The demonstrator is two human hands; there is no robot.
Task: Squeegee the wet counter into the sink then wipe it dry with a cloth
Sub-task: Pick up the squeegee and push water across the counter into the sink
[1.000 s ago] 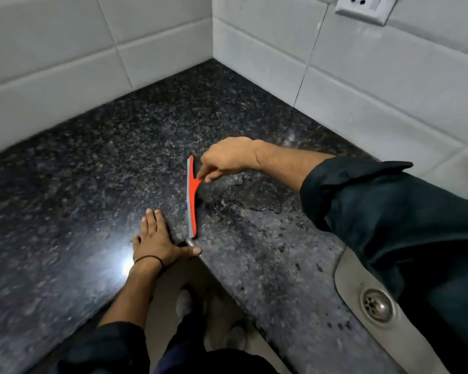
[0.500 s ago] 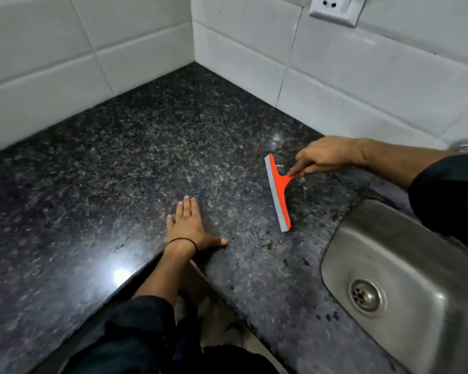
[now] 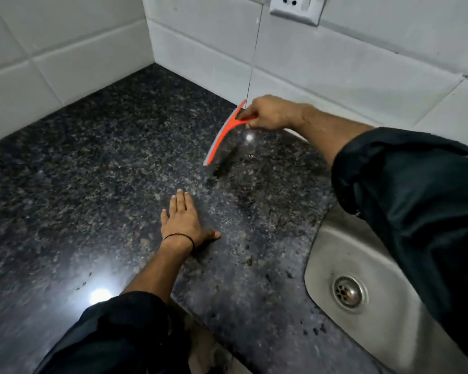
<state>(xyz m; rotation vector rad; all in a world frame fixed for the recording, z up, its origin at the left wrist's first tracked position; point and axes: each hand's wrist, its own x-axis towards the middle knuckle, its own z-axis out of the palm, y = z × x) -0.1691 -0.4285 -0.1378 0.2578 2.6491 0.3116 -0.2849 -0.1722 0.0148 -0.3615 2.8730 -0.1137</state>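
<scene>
My right hand grips the handle of an orange squeegee close to the back wall, its blade slanting down to the left over the dark speckled granite counter. The blade's lower end looks slightly raised above the stone, with a shadow under it. My left hand lies flat on the counter near its front edge, fingers spread, holding nothing. Wet patches and droplets darken the stone between the squeegee and the steel sink at the lower right. No cloth is in view.
White tiled walls meet in a corner behind the counter, with a wall socket above. The sink drain shows at the lower right. My dark right sleeve covers part of the sink.
My right hand has carried the squeegee away from the sink's edge, back towards the wall, and tilted the blade. My left hand stays flat on the counter.
</scene>
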